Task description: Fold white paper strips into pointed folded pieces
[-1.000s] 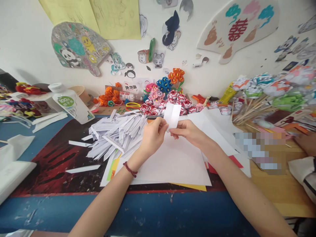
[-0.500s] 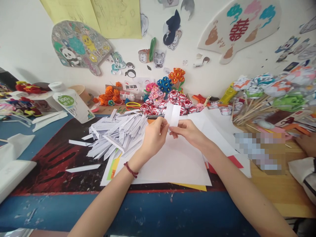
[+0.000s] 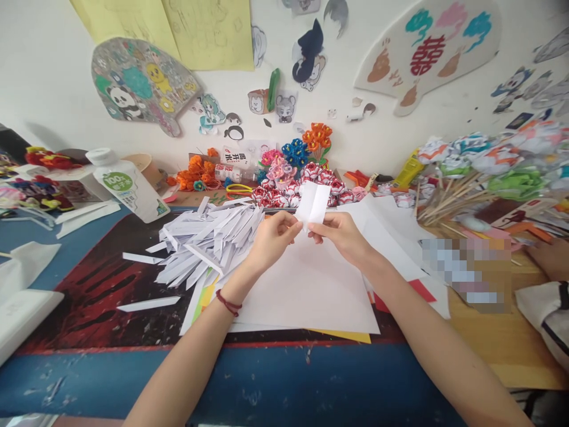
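A small creased white paper piece stands upright between my two hands, above large white sheets. My left hand, with a dark red bracelet on its wrist, pinches its lower left edge. On the other side, my right hand grips the lower right part between thumb and fingers. Left of my hands lies a heap of folded white paper strips, with a few loose strips beside it.
Behind my hands are red-and-white paper flowers. A white bottle stands at the left back, wooden sticks lie at the right. Another person's hand rests at the right edge.
My left hand has shifted slightly left and its grip has loosened a little on the paper. The paper piece now shows its crease more widely opened.
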A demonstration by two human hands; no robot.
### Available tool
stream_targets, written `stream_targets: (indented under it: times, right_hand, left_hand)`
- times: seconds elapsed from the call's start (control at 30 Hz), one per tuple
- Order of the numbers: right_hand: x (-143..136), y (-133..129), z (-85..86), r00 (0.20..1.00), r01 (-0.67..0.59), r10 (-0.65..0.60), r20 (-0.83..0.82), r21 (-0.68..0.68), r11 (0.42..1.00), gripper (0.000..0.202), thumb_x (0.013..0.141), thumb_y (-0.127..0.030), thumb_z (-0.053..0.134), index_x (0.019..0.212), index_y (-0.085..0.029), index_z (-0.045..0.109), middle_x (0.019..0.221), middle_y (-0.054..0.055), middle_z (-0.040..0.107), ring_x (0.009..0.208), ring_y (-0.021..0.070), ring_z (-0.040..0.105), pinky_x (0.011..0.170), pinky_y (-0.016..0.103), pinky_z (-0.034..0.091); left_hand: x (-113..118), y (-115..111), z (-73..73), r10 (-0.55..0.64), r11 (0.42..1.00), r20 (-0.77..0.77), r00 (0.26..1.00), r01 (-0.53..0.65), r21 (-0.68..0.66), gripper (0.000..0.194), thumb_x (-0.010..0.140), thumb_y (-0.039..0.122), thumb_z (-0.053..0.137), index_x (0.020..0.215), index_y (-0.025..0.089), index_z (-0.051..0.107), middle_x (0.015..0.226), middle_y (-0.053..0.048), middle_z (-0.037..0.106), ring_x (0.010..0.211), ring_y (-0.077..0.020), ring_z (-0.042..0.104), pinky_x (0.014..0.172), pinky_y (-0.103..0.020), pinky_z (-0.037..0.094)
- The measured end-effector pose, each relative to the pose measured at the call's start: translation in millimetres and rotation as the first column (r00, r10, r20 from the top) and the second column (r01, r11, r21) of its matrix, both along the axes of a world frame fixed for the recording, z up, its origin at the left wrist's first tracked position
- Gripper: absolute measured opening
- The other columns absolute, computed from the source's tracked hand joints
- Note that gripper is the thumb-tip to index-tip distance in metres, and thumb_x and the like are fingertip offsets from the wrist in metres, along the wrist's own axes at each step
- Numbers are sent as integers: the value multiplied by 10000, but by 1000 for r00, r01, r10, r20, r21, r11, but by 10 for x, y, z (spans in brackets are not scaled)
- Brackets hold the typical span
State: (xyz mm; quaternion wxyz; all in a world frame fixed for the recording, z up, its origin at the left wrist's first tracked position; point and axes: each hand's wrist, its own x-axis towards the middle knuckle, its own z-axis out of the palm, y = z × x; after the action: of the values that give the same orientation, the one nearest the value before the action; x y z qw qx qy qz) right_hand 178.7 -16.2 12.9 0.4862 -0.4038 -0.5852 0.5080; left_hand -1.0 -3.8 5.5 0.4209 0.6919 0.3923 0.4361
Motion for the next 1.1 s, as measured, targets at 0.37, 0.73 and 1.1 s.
stream_targets:
  times: [0.37, 0.73, 1.1]
  right_hand:
    - [-31, -24, 19, 999, 32, -32, 25, 0, 999, 319, 689, -450, 746, 683, -137, 683, 628, 33, 616, 526, 115, 508, 518, 277, 411]
    - [-16, 12, -49, 1000, 27, -26, 6, -25, 999, 273, 716, -401, 741, 695, -135, 679, 624, 28, 615, 526, 111, 508, 515, 270, 402]
    - [-28, -10, -42, 1000, -1, 3, 31, -62, 998, 312, 705, -440, 739, 716, -132, 690, 633, 29, 608, 525, 110, 497, 506, 270, 384]
  left_hand:
    - [18, -43, 43, -92, 991, 54, 994, 97, -89, 335, 783, 464, 649, 730, 141, 575, 654, -19, 608, 500, -79, 532, 500, -210, 446]
    - [69, -58, -28, -17, 1000, -9, 1000, 17, 15, 234, 831, 368, 586, 730, 165, 530, 626, 5, 580, 514, -82, 526, 496, -200, 431]
    - [20, -38, 14, 26, 998, -37, 999, -24, 51, 196, 784, 347, 638, 770, 165, 567, 673, -5, 626, 584, -106, 576, 541, -210, 440]
